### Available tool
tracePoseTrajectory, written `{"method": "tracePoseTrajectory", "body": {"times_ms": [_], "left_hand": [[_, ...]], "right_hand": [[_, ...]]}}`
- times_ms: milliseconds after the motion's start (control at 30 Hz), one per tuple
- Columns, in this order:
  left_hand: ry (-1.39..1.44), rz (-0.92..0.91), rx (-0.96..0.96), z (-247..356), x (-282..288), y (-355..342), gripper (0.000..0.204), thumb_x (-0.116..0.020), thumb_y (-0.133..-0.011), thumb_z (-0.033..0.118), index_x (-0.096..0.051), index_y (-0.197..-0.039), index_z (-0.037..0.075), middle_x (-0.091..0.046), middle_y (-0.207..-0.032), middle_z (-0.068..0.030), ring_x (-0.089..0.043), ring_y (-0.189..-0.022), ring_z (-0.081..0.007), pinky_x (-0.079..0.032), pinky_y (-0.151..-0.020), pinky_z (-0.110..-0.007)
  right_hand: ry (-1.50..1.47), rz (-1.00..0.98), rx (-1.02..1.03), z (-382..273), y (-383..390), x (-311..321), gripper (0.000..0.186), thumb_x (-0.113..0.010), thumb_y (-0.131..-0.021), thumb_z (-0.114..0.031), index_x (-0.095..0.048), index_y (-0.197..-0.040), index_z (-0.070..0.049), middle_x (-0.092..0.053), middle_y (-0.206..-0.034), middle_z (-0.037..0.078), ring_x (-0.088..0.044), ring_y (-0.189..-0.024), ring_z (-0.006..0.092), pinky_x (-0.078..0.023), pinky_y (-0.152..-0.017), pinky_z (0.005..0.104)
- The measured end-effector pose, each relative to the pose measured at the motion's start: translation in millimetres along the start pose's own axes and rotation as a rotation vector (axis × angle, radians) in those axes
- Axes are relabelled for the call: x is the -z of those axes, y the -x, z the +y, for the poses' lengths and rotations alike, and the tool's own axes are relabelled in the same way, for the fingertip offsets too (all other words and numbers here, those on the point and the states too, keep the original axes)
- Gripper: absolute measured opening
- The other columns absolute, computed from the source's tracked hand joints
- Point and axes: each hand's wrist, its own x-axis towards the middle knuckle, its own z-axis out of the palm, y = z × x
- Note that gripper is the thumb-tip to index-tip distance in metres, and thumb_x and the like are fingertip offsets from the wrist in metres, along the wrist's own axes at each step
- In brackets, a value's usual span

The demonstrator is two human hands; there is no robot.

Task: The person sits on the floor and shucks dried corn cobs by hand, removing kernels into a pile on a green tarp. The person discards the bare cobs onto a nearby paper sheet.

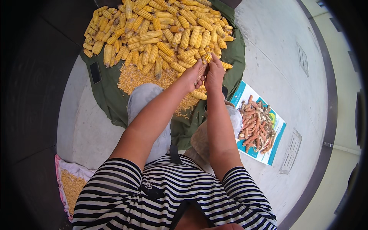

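Between my two hands is a corn cob (206,58), its far end still covered in yellow kernels and its near part bare and reddish. My left hand (193,76) is closed around the bare part. Against the kernel end, on the other side, my right hand (214,74) is closed too, its thumb near the top. Just beyond my hands lies a large heap of yellow corn ears (153,36). Loose kernels (134,78) are spread under and in front of the heap. One ear (198,94) lies just below my hands.
A dark green cloth (111,103) lies under the corn, with a dark phone-like slab (96,73) on its left edge. To the right, bare cobs (257,124) are piled on a blue and white sack (273,153). More kernels (71,188) lie on a pink-edged cloth at lower left.
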Motion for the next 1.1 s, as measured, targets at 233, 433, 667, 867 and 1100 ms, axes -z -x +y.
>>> {"method": "tracePoseTrajectory", "body": {"times_ms": [233,433,667,867,1100], "left_hand": [[0.011,0.018,0.014,2.2,-2.8,3.6,0.044,-0.04,-0.097,0.06,-0.053,-0.091,0.018,-0.048,-0.06,0.0011,-0.039,-0.042,-0.0077,-0.03,-0.038,-0.019],[-0.019,0.041,0.043,-2.1,-2.0,-2.8,0.046,-0.041,-0.096,0.062,-0.053,-0.091,0.018,-0.048,-0.059,0.0008,-0.038,-0.041,-0.007,-0.029,-0.036,-0.019],[0.014,0.034,0.009,-0.8,-0.4,0.8,0.046,-0.043,-0.095,0.061,-0.051,-0.093,0.016,-0.048,-0.059,-0.0001,-0.039,-0.04,-0.0077,-0.029,-0.035,-0.019],[-0.055,0.137,-0.047,-8.4,-2.5,-4.0,0.048,-0.044,-0.095,0.06,-0.052,-0.08,0.015,-0.045,-0.054,-0.0001,-0.038,-0.038,-0.0103,-0.026,-0.034,-0.024],[-0.087,0.165,-0.017,-11.1,-3.4,-8.0,0.05,-0.044,-0.096,0.059,-0.052,-0.077,0.014,-0.045,-0.053,-0.0005,-0.037,-0.036,-0.012,-0.026,-0.033,-0.026]], "right_hand": [[-0.036,0.034,-0.008,1.4,-1.1,-2.8,0.044,-0.048,-0.089,-0.009,-0.054,-0.131,0.003,-0.054,-0.066,0.001,-0.045,-0.049,0.0074,-0.038,-0.045,0.022],[0.07,0.113,0.007,3.4,-0.9,-7.2,0.047,-0.049,-0.086,-0.008,-0.054,-0.131,0.003,-0.053,-0.065,0.001,-0.043,-0.045,0.0089,-0.038,-0.04,0.0243],[-0.122,0.092,-0.127,-6.3,7.3,-11.4,0.042,-0.053,-0.086,-0.009,-0.057,-0.127,0.001,-0.046,-0.062,-0.002,-0.041,-0.045,0.0084,-0.034,-0.041,0.0221],[0.087,0.039,0.025,-2.0,9.7,-11.2,0.045,-0.048,-0.086,-0.01,-0.054,-0.128,0.005,-0.052,-0.063,0.002,-0.042,-0.041,0.0103,-0.037,-0.036,0.0265],[0.104,0.125,-0.017,9.6,2.1,-6.6,0.038,-0.047,-0.086,-0.009,-0.062,-0.12,0.002,-0.056,-0.065,0.004,-0.045,-0.04,0.0106,-0.036,-0.035,0.0267]]}}
